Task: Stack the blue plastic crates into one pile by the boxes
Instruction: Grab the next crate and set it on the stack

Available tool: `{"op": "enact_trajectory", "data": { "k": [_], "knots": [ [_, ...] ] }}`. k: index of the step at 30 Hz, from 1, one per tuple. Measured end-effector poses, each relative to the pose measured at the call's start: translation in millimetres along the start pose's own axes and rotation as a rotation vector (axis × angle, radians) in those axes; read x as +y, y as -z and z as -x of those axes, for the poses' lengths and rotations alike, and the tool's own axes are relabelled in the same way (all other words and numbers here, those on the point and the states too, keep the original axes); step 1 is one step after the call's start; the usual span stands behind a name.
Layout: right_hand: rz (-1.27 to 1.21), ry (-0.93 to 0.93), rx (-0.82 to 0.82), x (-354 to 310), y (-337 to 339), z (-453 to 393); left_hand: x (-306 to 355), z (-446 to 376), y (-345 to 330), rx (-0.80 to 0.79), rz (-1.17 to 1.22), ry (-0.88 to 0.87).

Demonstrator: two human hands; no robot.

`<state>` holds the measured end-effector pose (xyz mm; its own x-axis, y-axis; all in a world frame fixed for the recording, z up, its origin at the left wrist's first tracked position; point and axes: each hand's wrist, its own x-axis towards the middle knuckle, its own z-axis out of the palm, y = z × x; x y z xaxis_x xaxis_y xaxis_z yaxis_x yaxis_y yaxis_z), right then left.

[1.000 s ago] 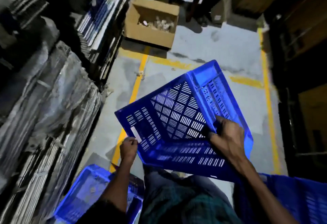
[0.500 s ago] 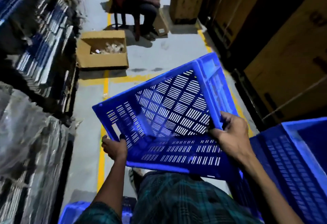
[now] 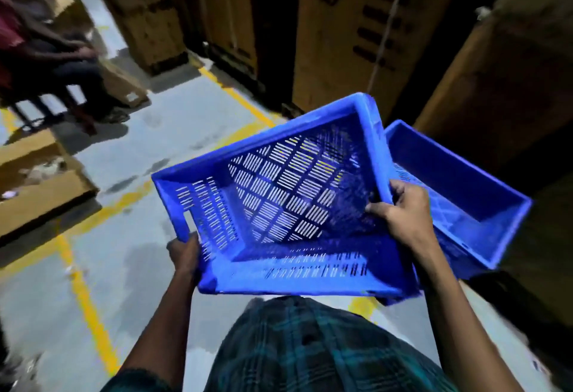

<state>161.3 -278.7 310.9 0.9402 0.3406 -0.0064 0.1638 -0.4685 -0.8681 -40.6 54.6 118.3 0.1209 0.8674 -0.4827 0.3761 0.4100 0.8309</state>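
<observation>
I carry a blue slotted plastic crate (image 3: pixel 288 205) in front of my waist, tilted with its open side toward me. My left hand (image 3: pixel 185 255) grips its lower left corner from below. My right hand (image 3: pixel 400 215) curls over the right rim, fingers inside the crate. A second blue crate (image 3: pixel 483 187) stands just to the right, open side up, close to the tall brown cardboard boxes (image 3: pixel 341 35). The carried crate's right edge overlaps the second crate's near left side.
Tall cartons (image 3: pixel 511 88) line the right side and back. An open cardboard box (image 3: pixel 37 193) with small items lies on the floor at left. A seated person (image 3: pixel 46 60) is at the far left. Yellow lines (image 3: pixel 83 298) mark the grey floor.
The view has swung right; the carried crate has moved toward the second crate by the boxes, which now shows fully. Both hands keep their grip. The open box has shifted to the left edge.
</observation>
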Motion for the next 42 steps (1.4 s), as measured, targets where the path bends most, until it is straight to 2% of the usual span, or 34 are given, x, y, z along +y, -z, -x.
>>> {"op": "enact_trajectory", "data": {
  "k": [5, 11, 14, 18, 22, 28, 32, 34, 38, 42],
  "knots": [
    [-0.078, -0.210, 0.285, 43, 52, -4, 77, 18, -103, -0.161, -0.082, -0.188],
    [-0.164, -0.556, 0.641, 103, 86, -11, 137, 23, -228, -0.386, -0.190, -0.279],
    [-0.144, -0.686, 0.775, 117, 94, -14, 169, 38, -275, -0.464, -0.203, -0.362],
    [0.016, -0.836, 0.882, 122, 114, -15, 218, 69, -320, -0.479, -0.316, -0.496],
    [0.097, -0.974, 0.924, 144, 136, -20, 247, 91, -363, -0.514, -0.422, -0.546],
    [0.007, -1.032, 0.992, 168, 183, -42, 275, 137, -421, -0.646, -0.439, -0.601],
    [0.033, -1.053, 0.949, 215, 237, -64, 277, 161, -474, -0.778, -0.387, -0.548],
    [0.075, -1.034, 0.928, 195, 250, -83, 267, 165, -499, -0.800, -0.357, -0.502],
    [0.106, -1.026, 0.847, 208, 273, -110, 252, 174, -517, -0.770, -0.361, -0.520],
    [0.079, -1.024, 0.746, 264, 294, -123, 241, 178, -531, -0.660, -0.434, -0.540]
  ]
}}
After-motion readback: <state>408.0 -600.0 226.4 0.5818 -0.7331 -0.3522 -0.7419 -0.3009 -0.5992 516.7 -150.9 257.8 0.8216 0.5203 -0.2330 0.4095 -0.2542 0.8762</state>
